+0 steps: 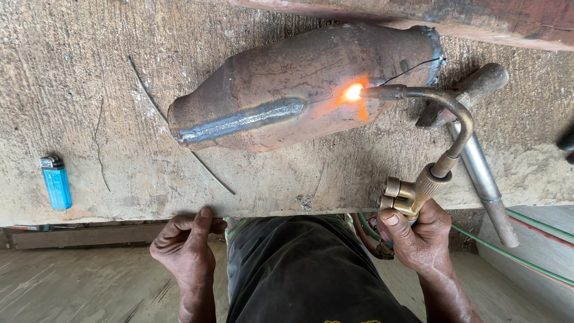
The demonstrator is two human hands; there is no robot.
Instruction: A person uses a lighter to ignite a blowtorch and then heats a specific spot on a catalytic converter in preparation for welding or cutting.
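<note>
1. Dark trousers fill the bottom centre of the view, closest to the lens, with a hand on each side of them.
2. Right hand: its grip is closed around the body of a brass gas torch, thumb laid beside the two valve knobs.
3. From that grip the torch's curved neck rises and bends left; its tip meets a rusty metal vessel, where a bright orange flame glows on the vessel's surface.
4. Left hand: fingers curled shut, thumb pressing the front edge of the desk; it holds nothing that shows.
5. The vessel lies on its side on the desk, its narrow end to the left, with a grey weld seam running along its flank towards the flame.
6. A thin wire crosses the vessel's right end.
7. A silver metal pipe lies just right of the torch, reaching past the desk edge.
8. Green hose trails off to the right below the right hand.
9. A blue lighter rests on the desk far to the left, well apart from the vessel.
</note>
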